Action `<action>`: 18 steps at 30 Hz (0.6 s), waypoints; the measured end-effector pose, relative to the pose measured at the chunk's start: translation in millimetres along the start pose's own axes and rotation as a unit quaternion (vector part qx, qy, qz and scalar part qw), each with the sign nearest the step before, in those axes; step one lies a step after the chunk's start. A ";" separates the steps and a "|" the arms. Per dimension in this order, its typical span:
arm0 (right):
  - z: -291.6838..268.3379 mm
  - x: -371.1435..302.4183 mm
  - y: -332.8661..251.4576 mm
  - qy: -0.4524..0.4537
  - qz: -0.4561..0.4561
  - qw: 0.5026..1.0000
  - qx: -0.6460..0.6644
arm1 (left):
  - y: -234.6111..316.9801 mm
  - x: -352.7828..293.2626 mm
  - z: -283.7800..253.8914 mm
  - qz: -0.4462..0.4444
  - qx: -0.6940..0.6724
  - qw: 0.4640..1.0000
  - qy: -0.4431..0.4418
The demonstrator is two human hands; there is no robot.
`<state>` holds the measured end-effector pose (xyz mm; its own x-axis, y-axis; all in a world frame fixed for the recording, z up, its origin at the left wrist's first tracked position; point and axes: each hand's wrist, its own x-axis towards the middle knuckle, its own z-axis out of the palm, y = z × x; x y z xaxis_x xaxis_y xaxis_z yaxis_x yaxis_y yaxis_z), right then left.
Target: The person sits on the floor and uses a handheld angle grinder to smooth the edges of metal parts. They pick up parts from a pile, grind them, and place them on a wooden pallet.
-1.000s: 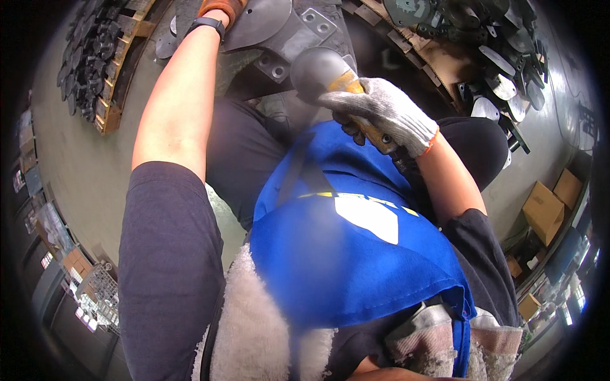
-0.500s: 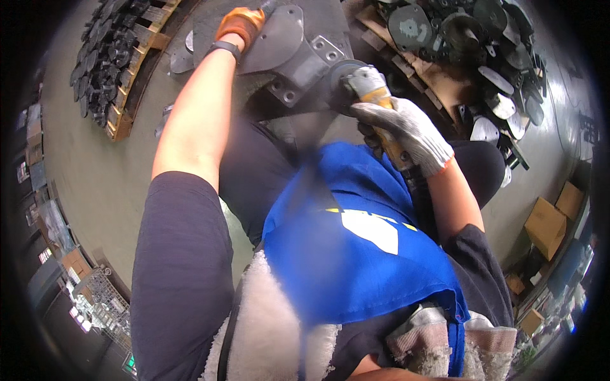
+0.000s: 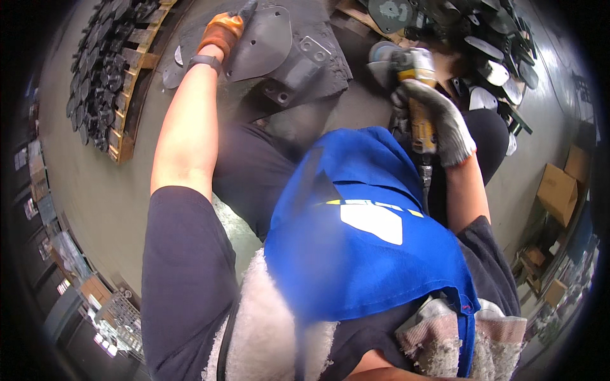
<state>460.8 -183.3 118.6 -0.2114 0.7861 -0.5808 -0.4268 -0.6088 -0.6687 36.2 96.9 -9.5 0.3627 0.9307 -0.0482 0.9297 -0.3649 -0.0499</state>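
- Left hand (image 3: 220, 33) in an orange glove, at eleven o'clock, clamped on the near rim of a dark metal plate (image 3: 264, 41) lying on the floor (image 3: 89, 190).
- Right hand (image 3: 438, 120) in a grey knit glove, at two o'clock, wrapped tight round a yellow angle grinder (image 3: 413, 95), disc end pointing away toward twelve.
- Grinder well apart from the plate, off to its three o'clock side.
- Risk, as a judgement: bare left forearm and fingers close to the working edge; a kick of the disc on the bolted bracket (image 3: 298, 63) could throw it that way.
- Loose blue apron (image 3: 362, 235) hanging under the grinder; could catch.
- Tight room: pallet of dark parts (image 3: 108, 76) at nine, metal offcuts (image 3: 483, 51) at one; open floor only toward eight.
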 end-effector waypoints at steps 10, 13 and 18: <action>42.2 31.6 34.4 -0.075 0.092 0.949 -0.293 | 44.2 -19.7 -43.1 -0.277 -0.247 0.922 0.113; 55.0 36.4 26.7 -0.114 0.059 0.971 -0.203 | 25.9 -21.8 -30.1 -0.243 -0.202 0.944 0.098; 83.1 53.9 2.4 -0.080 0.054 0.969 -0.227 | 43.2 -23.2 -46.8 -0.303 -0.279 0.905 0.107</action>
<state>375.3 -133.5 124.3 -0.3818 0.6990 -0.6046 0.0290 -0.6448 -0.7638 71.0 60.8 36.1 -0.2756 0.9611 0.0160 0.8284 0.2291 0.5112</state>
